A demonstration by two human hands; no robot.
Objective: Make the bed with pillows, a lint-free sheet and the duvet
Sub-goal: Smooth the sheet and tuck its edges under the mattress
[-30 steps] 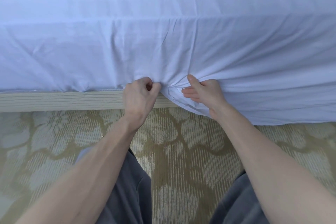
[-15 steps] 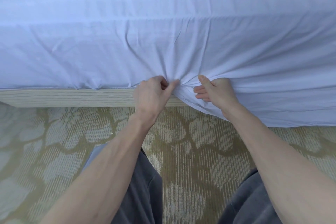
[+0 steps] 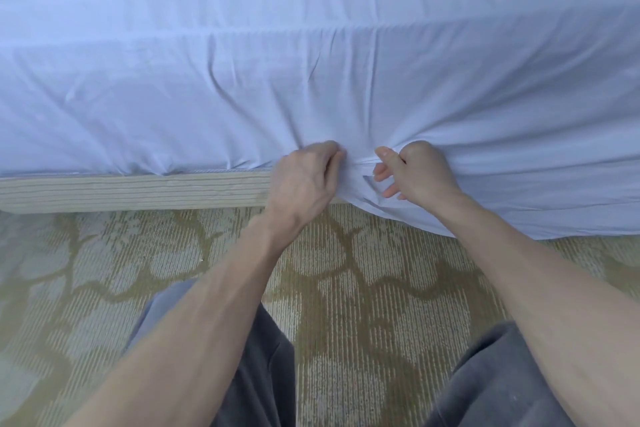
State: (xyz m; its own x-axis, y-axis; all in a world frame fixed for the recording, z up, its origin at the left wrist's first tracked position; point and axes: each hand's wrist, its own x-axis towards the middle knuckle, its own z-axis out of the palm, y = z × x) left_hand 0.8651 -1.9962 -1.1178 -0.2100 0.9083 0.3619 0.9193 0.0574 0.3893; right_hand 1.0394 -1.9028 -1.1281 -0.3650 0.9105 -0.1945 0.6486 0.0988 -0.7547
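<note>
1. Sheet of white, smooth cloth covers the top and the near side of the mattress, across the whole upper part of the view.
2. To the left of the hands, the lower edge of the sheet ends just above the pale striped bed base, which shows bare there. To the right, the cloth hangs loose over the base and comes down near the floor.
3. The left hand is at the bottom edge of the mattress side. Its fingers are curled and pinch a bunch of the sheet, and the back of the hand faces the camera.
4. The right hand is just beside it. The thumb points up and the other fingers are curled round a fold of the same sheet.
5. The two hands are close together but do not touch. A small gathered piece of cloth lies between them, and creases spread from this spot upward and to the right.
6. Both forearms are bare and reach forward from the lower corners.
7. The beige carpet with an olive branching pattern lies under the arms, and the person's dark grey trousers show at the bottom edge.
</note>
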